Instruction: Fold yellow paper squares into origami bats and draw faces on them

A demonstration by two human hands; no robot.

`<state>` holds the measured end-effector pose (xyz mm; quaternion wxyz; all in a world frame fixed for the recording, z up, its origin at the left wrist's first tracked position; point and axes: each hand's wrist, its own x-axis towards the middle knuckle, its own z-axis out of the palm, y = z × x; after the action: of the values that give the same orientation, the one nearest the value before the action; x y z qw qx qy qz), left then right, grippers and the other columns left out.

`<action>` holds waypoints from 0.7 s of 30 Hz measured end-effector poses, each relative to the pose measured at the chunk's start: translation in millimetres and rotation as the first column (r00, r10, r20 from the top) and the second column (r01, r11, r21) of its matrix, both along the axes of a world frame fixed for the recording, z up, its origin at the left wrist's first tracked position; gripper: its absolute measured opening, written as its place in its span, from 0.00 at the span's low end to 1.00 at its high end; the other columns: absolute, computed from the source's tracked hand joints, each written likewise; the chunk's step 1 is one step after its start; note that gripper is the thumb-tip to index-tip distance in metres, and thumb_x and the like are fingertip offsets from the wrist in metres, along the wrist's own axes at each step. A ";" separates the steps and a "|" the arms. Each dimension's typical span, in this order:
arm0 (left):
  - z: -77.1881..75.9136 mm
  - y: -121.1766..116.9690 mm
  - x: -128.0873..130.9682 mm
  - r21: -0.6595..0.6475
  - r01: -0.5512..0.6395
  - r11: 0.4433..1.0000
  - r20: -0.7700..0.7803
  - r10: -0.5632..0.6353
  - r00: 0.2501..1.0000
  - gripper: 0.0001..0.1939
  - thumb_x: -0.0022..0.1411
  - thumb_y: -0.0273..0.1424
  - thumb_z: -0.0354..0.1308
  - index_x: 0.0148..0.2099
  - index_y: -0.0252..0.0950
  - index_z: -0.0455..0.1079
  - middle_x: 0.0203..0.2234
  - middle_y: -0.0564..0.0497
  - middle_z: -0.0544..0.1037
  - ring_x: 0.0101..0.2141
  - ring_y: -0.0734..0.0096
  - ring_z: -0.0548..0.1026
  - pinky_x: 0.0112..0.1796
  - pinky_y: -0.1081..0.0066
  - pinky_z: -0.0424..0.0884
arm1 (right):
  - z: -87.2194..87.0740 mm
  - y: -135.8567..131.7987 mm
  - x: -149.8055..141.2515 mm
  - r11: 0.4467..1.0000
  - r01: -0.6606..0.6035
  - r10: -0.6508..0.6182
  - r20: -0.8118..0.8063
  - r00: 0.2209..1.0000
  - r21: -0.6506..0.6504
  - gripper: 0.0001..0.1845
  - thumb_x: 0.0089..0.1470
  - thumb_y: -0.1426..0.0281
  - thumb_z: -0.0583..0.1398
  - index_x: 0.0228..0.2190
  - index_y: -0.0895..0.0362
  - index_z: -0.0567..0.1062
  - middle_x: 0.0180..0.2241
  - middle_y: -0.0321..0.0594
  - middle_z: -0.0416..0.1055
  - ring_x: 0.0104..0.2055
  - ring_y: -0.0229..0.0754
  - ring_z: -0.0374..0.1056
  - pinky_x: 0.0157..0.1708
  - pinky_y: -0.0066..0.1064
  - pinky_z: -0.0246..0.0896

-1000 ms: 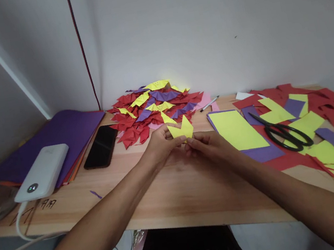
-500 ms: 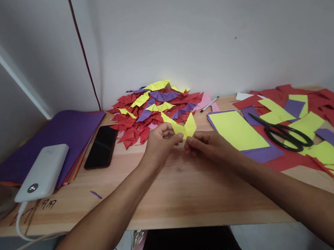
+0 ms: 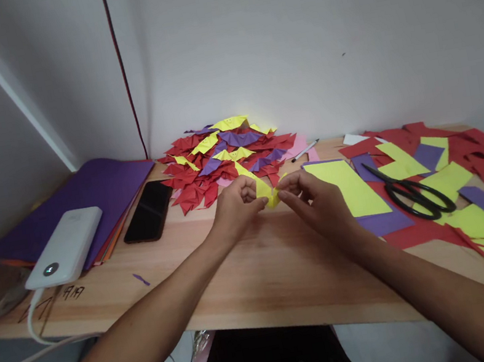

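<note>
Both my hands meet over the middle of the wooden table (image 3: pixel 250 279), pinching one small folded yellow paper piece (image 3: pixel 266 193). My left hand (image 3: pixel 234 205) grips its left side with curled fingers. My right hand (image 3: pixel 316 202) pinches the right side, and its fingers cover part of the paper. Just behind the hands lies a pile of folded paper shapes (image 3: pixel 225 153) in red, purple and yellow.
A black phone (image 3: pixel 148 210), a white power bank (image 3: pixel 64 246) with a cable, and purple sheets (image 3: pixel 81 200) lie to the left. To the right are a yellow sheet (image 3: pixel 348 187), black scissors (image 3: pixel 413 194), coloured scraps (image 3: pixel 464 167) and a pen (image 3: pixel 305 150).
The yellow piece's two upright points have been folded down and are now mostly hidden between my fingers. My right hand has moved up and over the paper's right side.
</note>
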<state>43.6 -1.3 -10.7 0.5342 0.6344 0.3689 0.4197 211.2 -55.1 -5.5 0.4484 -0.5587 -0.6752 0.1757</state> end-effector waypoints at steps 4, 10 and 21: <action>4.4 -6.1 0.6 0.103 -0.004 0.995 -0.089 0.014 0.996 0.10 0.49 0.24 0.60 0.32 0.35 0.61 0.22 0.59 0.68 0.23 0.81 0.65 0.25 0.78 0.58 | -4.5 3.2 0.7 0.997 -0.044 0.037 0.109 0.993 0.060 0.12 0.56 0.66 0.58 0.42 0.56 0.72 0.32 0.40 0.71 0.29 0.37 0.65 0.27 0.29 0.59; 7.5 -10.5 -0.1 0.202 0.034 0.979 -0.212 0.010 0.977 0.07 0.50 0.22 0.57 0.31 0.34 0.63 0.23 0.59 0.68 0.24 0.81 0.65 0.26 0.78 0.58 | -6.1 5.6 0.9 0.993 -0.049 0.028 0.193 0.981 0.103 0.04 0.55 0.69 0.59 0.34 0.55 0.73 0.32 0.39 0.70 0.28 0.37 0.65 0.27 0.29 0.59; -4.5 1.3 1.9 -0.041 0.093 0.995 -0.020 -0.094 0.995 0.09 0.48 0.24 0.61 0.34 0.32 0.67 0.26 0.53 0.74 0.27 0.78 0.72 0.29 0.77 0.66 | -10.7 7.0 5.2 0.999 -0.009 0.003 0.136 0.991 0.041 0.03 0.54 0.69 0.59 0.30 0.56 0.72 0.25 0.35 0.69 0.25 0.36 0.63 0.26 0.28 0.57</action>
<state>45.5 0.0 -15.2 0.5619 0.6447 0.3528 0.3798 216.4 -48.1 -16.2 0.4125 -0.5580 -0.7092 0.1246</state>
